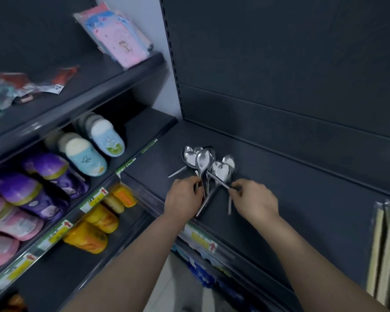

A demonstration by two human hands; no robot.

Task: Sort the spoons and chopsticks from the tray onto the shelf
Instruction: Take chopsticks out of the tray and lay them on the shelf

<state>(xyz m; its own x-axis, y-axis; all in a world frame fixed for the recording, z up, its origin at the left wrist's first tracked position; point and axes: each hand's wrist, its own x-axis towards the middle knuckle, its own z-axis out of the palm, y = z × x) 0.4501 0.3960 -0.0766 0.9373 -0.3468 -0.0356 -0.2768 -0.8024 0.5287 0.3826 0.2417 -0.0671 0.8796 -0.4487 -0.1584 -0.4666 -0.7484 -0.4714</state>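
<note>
On the far left, two dark metal shelves carry soft goods. The upper one holds crinkly clear-plastic packets (21,86) and a leaning stack of flat pink and blue packs (120,39). Below lie rounded, plush slippers: pink ones (7,221), glossy purple ones (43,174), two pale-blue ones with white toes (86,158), and on the lowest tier yellow-orange ones (95,230).

To the right is the matte, dark grey shelf (302,199), flat and smooth, with a yellow-and-white price label (199,238) on its front edge. The spoons (203,161) lie on it near its left end in a fanned cluster: polished, mirror-bright metal, thin straight handles, some bowls oval and at least two heart-shaped. Six or seven bowls show (they overlap too much for a firm count), bowls toward the back wall and handles toward the person.

The left hand (182,197) has its fingers curled, pinching handles at the left of the cluster. The right hand (254,199) pinches a handle end between thumb and fingertips at the cluster's right side.

At the right edge are chopsticks (389,244): long, pale, straight sticks in clear wrapping, blurred, so their number cannot be told.
</note>
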